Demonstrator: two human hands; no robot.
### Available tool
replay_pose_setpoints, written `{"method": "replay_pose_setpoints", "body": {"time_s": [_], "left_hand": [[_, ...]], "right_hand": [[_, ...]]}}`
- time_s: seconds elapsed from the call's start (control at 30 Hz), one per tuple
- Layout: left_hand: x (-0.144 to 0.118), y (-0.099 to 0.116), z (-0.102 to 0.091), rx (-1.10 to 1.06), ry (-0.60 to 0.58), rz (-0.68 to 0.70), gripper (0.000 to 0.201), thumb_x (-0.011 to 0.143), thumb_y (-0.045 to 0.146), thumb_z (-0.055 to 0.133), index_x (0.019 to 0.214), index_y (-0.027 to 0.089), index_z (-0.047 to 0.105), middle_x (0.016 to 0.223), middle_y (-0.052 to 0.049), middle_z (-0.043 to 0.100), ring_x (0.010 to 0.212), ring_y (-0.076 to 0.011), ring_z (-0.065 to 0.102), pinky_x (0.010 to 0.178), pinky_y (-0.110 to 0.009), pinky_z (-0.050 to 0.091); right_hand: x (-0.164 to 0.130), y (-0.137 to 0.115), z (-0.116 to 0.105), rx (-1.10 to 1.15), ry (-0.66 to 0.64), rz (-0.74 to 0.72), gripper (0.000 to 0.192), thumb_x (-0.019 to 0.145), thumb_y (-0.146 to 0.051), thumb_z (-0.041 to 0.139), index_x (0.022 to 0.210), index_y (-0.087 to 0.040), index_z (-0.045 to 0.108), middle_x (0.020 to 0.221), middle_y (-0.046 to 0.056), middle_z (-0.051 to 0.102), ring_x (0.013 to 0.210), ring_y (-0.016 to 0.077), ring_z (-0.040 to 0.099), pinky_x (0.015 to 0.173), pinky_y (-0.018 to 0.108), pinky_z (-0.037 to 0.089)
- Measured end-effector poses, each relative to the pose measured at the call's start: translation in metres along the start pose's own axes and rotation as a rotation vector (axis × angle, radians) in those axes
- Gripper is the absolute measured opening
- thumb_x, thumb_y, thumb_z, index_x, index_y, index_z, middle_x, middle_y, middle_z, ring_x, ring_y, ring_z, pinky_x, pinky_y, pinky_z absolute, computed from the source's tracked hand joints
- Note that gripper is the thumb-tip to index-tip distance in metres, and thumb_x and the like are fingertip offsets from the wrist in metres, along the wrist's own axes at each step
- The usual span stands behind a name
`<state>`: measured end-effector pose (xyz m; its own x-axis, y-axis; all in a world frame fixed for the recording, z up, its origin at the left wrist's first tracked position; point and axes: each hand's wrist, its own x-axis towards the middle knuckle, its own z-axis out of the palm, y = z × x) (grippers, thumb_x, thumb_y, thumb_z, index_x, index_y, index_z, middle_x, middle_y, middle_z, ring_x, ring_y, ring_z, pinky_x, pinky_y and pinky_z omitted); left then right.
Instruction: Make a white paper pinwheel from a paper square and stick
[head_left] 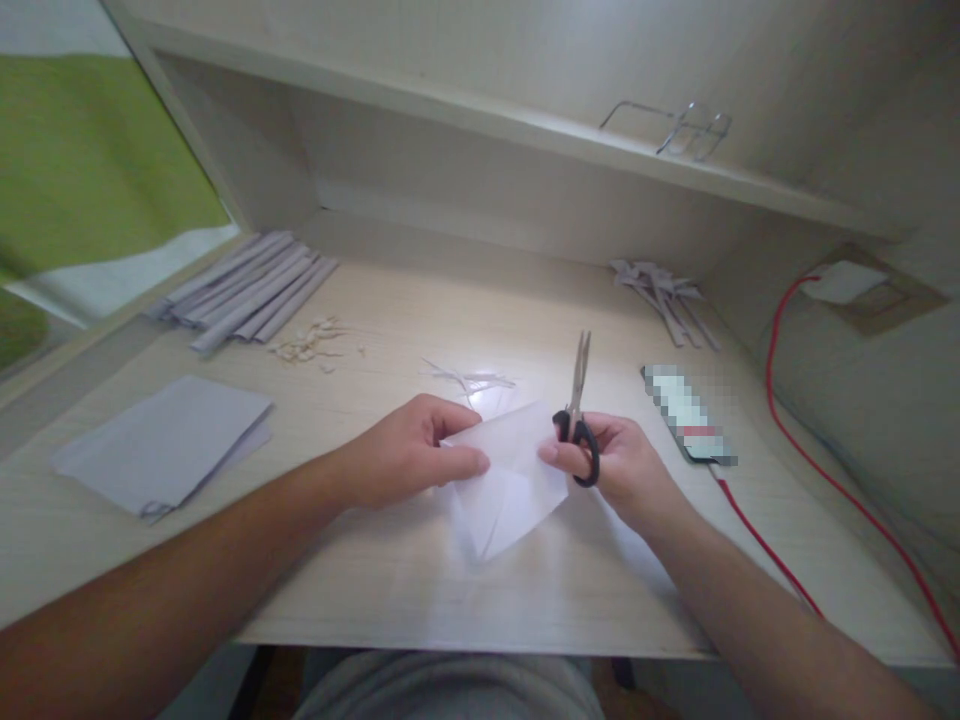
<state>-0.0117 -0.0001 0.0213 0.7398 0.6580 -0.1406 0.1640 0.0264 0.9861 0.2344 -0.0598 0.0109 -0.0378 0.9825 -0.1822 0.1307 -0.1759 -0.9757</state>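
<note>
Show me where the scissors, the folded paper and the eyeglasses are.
scissors (577,400): head view, on the pivot just below the blades.
folded paper (510,490): head view, on its middle.
eyeglasses (694,130): head view, on the frame's bridge.

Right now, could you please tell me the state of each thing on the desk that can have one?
Scissors: blades shut, pointing up, held in right hand.
Paper: folded, pinched by left hand.
Sheet stack: flat, clipped at a corner.
Strips: piled side by side.
Phone: lying flat, red cable plugged in.
Glasses: on shelf, arms unfolded.
</note>
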Motion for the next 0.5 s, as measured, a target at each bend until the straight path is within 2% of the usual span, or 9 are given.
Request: {"method": "replay_pose_setpoints", "body": {"time_s": [0.07,0.17,0.27,0.33,0.5], "left_hand": [[0.003,-0.004,0.000,-0.014,0.096,0.012,0.023,0.082,0.034,0.068,0.068,0.016,0.064,0.058,0.003,0.054,0.054,-0.0110,0.048,0.051,-0.023,0.033],[0.009,-0.008,0.001,-0.018,0.251,0.020,0.027,0.085,0.042,0.069,0.074,0.017,0.065,0.061,0.003,0.057,0.053,-0.0109,0.049,0.049,-0.022,0.034],[0.010,-0.009,0.007,-0.043,0.170,-0.026,0.029,0.084,0.045,0.070,0.082,0.016,0.070,0.066,0.001,0.063,0.056,-0.0115,0.053,0.053,-0.023,0.038],[0.009,-0.009,0.012,-0.026,0.103,-0.050,0.032,0.087,0.044,0.067,0.073,0.016,0.068,0.065,0.000,0.063,0.057,-0.0120,0.054,0.056,-0.024,0.039],[0.008,-0.013,0.012,0.010,0.165,0.029,0.037,0.092,0.043,0.058,0.066,0.017,0.060,0.061,0.002,0.057,0.057,-0.0118,0.050,0.058,-0.025,0.037]], "right_hand": [[-0.001,0.002,0.002,0.039,-0.035,0.026,0.027,0.068,-0.038,0.089,0.079,-0.017,0.076,0.076,0.002,0.070,0.066,0.0152,0.058,0.064,0.028,0.047],[-0.001,0.005,0.004,0.082,0.065,-0.012,0.025,0.068,-0.036,0.089,0.074,-0.017,0.074,0.072,0.000,0.067,0.065,0.0141,0.055,0.063,0.028,0.045],[0.001,0.009,0.005,0.138,0.178,-0.068,0.027,0.072,-0.035,0.087,0.067,-0.017,0.068,0.065,-0.003,0.059,0.060,0.0118,0.049,0.059,0.026,0.039],[0.002,0.012,0.005,0.159,0.203,-0.094,0.028,0.074,-0.035,0.086,0.066,-0.017,0.066,0.064,-0.003,0.056,0.060,0.0113,0.046,0.058,0.026,0.037],[0.003,0.016,0.006,0.126,0.186,-0.102,0.027,0.076,-0.037,0.084,0.067,-0.017,0.068,0.068,0.000,0.063,0.064,0.0143,0.054,0.062,0.027,0.042]]}}
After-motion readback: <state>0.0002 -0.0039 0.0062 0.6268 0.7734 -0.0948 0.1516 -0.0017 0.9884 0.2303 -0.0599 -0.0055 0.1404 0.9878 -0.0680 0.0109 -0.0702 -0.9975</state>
